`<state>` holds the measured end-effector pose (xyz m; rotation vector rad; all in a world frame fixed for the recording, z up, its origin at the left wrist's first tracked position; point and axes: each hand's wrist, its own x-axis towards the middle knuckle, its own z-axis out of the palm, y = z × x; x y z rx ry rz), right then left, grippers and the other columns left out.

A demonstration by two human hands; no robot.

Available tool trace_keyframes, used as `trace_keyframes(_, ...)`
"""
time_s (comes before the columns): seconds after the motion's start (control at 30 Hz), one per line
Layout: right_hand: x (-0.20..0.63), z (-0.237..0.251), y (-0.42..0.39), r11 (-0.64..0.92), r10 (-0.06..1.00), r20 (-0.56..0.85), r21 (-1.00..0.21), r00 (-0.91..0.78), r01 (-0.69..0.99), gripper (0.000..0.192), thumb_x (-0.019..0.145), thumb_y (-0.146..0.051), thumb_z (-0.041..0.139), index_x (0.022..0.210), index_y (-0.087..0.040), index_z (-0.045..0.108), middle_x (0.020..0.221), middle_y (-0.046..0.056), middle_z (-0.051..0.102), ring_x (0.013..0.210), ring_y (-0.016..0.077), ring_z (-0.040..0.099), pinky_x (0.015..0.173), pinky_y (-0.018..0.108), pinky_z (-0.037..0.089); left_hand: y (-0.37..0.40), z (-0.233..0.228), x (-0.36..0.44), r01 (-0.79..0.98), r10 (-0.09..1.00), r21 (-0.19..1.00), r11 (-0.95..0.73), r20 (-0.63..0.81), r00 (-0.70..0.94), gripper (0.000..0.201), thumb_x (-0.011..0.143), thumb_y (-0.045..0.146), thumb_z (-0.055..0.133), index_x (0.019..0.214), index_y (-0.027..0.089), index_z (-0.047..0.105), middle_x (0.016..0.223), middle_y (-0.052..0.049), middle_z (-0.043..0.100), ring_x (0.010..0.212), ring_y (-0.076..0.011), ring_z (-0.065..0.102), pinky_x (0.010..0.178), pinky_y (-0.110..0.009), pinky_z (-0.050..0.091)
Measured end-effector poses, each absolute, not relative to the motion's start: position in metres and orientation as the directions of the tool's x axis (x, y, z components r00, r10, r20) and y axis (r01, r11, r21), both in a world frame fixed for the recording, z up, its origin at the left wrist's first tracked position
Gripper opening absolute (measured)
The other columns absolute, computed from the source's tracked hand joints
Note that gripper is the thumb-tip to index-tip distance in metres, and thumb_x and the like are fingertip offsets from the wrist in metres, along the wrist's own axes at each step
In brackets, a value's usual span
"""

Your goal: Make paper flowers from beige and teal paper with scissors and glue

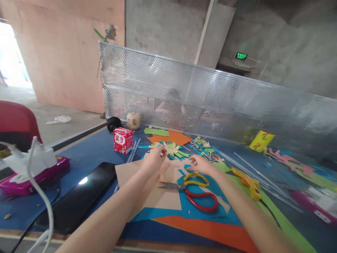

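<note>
Two bare hands reach forward over the blue tabletop (86, 154), and the left hand (154, 159) is the one on the work: its fingertips are pressed together on the near edge of a paper flower with yellow, green and pale spiky petals (171, 149). That flower lies just beyond the pinch and slightly to the right of it, flat on the table. The left forearm runs in from the lower left, wrist straight, knuckles up. The right hand (201, 164) lies just right of the flower, apart from it, palm down with fingers loosely spread and holding nothing; whether its tips touch the coloured paper beneath cannot be told.

Directly nearer the body than both hands sits a tan paper sheet (155, 196), and on it a pair of scissors with one yellow and one red handle loop (193, 191), blades pointing left. Right of the right hand lies a yellow glue gun (249, 182). Left of the left hand stands a small red carton (122, 140).
</note>
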<state>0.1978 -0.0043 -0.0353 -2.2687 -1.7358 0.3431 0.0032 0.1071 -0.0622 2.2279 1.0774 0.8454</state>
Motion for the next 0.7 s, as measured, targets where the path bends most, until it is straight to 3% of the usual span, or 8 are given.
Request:
trace_keyframes(0.2,0.194,-0.039,0.009,-0.329,0.944,-0.153,-0.350,0.293,0.877,0.025,0.088,-0.031,0.054,0.106,-0.015,0.056,0.101,0.005,0.061,0.083,0.0159,0.061,0.072,0.036,0.051,0.104,-0.054,0.001,0.366,0.838,0.771,-0.520,0.380,0.391,0.015,0.087,0.032,0.040,0.087,0.020,0.048,0.079,-0.003,0.066,0.062,-0.0136,0.062,0.054,-0.022,0.045)
trace_keyframes(0.3,0.197,-0.039,0.005,-0.316,0.949,-0.128,-0.368,0.288,0.875,0.028,0.081,-0.031,0.062,0.103,-0.014,0.057,0.100,0.006,0.061,0.087,0.0170,0.060,0.077,0.034,0.049,0.102,-0.049,0.000,0.335,0.849,0.799,-0.500,0.377,0.370,0.017,0.089,0.035,0.033,0.092,0.021,0.042,0.073,-0.001,0.064,0.042,-0.0100,0.053,0.044,-0.021,0.040)
trace_keyframes(0.37,0.199,-0.040,0.002,-0.308,0.951,-0.096,-0.378,0.294,0.873,0.044,0.072,-0.033,0.070,0.107,-0.012,0.054,0.105,0.010,0.060,0.093,0.0198,0.058,0.079,0.033,0.046,0.103,-0.048,0.000,0.337,0.852,0.799,-0.498,0.378,0.362,0.017,0.089,0.035,0.032,0.093,0.020,0.041,0.072,0.000,0.063,0.037,-0.0088,0.049,0.044,-0.022,0.040)
trace_keyframes(0.43,0.201,-0.041,0.000,-0.293,0.955,-0.072,-0.388,0.288,0.874,0.060,0.064,-0.035,0.075,0.113,-0.011,0.051,0.112,0.015,0.056,0.099,0.0230,0.056,0.082,0.032,0.044,0.104,-0.050,0.001,0.357,0.852,0.786,-0.504,0.384,0.357,0.016,0.088,0.033,0.034,0.092,0.020,0.042,0.074,-0.001,0.064,0.046,-0.0107,0.055,0.050,-0.023,0.042)
trace_keyframes(0.5,0.200,-0.042,-0.002,-0.264,0.963,-0.058,-0.407,0.264,0.874,0.063,0.060,-0.035,0.077,0.113,-0.012,0.052,0.116,0.016,0.054,0.102,0.0243,0.055,0.082,0.032,0.043,0.105,-0.054,0.003,0.380,0.839,0.762,-0.525,0.389,0.380,0.015,0.085,0.031,0.038,0.089,0.020,0.046,0.078,-0.003,0.065,0.061,-0.0135,0.061,0.058,-0.023,0.043)
trace_keyframes(0.7,0.199,-0.046,0.000,-0.212,0.974,-0.034,-0.492,0.224,0.845,0.043,0.065,-0.027,0.072,0.103,-0.012,0.058,0.097,0.011,0.063,0.086,0.0209,0.059,0.074,0.029,0.045,0.078,-0.050,-0.001,0.421,0.722,0.620,-0.662,0.376,0.582,0.022,0.072,0.048,0.057,0.077,0.027,0.063,0.078,0.001,0.068,0.075,-0.0169,0.060,0.064,-0.024,0.039)
